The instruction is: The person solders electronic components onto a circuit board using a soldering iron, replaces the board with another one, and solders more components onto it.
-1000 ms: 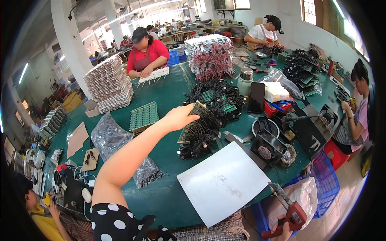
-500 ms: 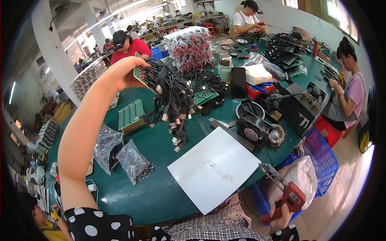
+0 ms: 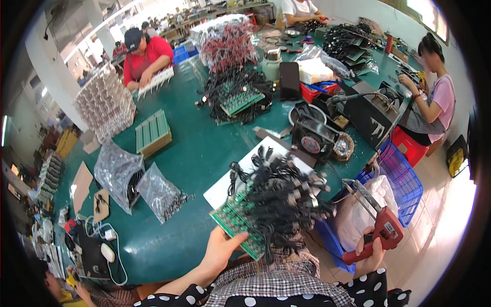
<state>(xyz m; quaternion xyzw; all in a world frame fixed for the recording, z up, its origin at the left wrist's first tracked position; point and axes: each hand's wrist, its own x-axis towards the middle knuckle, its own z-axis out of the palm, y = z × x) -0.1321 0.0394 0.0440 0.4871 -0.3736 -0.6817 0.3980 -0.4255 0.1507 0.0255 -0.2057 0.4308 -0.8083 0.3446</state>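
My left hand (image 3: 220,250) grips the near edge of a green circuit board panel (image 3: 231,217), thumb on top. From the panel spreads a thick bunch of black cables (image 3: 286,197) with metal plugs. The bunch hangs over a white sheet (image 3: 221,190) on the table and covers most of it. At the lower right my right hand (image 3: 372,254) is closed round the handle of a red soldering gun (image 3: 388,229); its tip points up and left, near the cable ends. Beyond them lies a pile of cabled boards (image 3: 238,94).
A stack of green boards (image 3: 153,134) and two plastic bags of parts (image 3: 120,174) lie left on the green table (image 3: 189,220). A black fan (image 3: 312,135) stands to the right. Blue crates (image 3: 404,179) sit beside the table. Co-workers sit around it.
My left hand has brought the cabled panel from the far pile back toward me, over the white sheet. The soldering gun has risen slightly in my right hand.
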